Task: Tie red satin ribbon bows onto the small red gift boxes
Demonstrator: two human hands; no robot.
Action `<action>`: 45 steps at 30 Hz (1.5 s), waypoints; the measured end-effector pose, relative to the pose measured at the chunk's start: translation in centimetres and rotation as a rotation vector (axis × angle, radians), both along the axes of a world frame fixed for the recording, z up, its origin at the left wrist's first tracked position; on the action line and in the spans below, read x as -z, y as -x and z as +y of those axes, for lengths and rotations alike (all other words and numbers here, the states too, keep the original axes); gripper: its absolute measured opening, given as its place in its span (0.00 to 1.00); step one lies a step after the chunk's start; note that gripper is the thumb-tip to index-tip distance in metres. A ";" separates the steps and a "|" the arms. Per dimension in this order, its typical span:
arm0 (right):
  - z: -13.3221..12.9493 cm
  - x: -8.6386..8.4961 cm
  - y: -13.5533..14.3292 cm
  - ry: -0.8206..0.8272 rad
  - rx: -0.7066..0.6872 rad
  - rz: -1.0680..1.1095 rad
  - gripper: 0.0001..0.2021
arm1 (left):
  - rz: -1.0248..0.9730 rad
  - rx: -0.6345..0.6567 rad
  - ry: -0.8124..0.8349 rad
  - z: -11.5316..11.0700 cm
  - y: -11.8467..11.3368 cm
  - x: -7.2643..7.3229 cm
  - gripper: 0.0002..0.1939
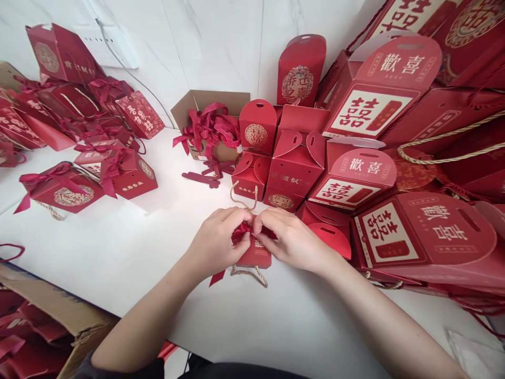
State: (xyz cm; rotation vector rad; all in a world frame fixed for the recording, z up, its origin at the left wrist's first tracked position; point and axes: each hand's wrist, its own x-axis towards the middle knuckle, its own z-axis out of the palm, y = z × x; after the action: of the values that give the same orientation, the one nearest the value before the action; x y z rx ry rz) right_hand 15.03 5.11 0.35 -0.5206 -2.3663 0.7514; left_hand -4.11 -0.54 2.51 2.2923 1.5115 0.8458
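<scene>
A small red gift box [254,258] with gold rope handles [249,272] lies on the white table in front of me. Over its top, both hands pinch a dark red ribbon [241,231]. My left hand [221,237] is closed on the ribbon from the left, thumb and forefinger curled together. From the right, my right hand [290,237] closes its fingertips on the same ribbon, close to the left one. One ribbon tail hangs down at the box's lower left. My fingers cover much of the box top and the ribbon's middle.
An open cardboard box [221,97] of loose ribbons stands against the wall. Several red gift boxes [298,163] crowd the right side. Ribbon-tied boxes [128,173] sit at the left. A carton [79,326] of red items stands below the table's left edge.
</scene>
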 end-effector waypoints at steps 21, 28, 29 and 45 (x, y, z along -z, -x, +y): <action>-0.1 -0.9 0.2 0.250 0.093 -0.081 0.07 | 0.153 0.300 -0.354 1.5 2.6 1.6 0.07; 0.0 -1.3 -0.2 0.266 0.055 -0.085 0.07 | 0.214 0.322 -0.539 1.4 2.2 0.8 0.08; 0.1 -1.3 -0.3 0.245 0.053 -0.096 0.06 | 0.220 0.324 -0.536 1.4 2.1 0.7 0.08; -0.4 -1.4 -0.1 0.215 0.095 -0.137 0.07 | 0.152 0.268 -0.260 1.3 2.5 0.7 0.07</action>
State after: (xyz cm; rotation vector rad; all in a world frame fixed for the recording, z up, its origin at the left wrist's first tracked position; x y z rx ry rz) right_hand 15.17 4.69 1.72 -0.7921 -2.3788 0.9593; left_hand -6.66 0.80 1.77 2.7258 1.1666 0.8509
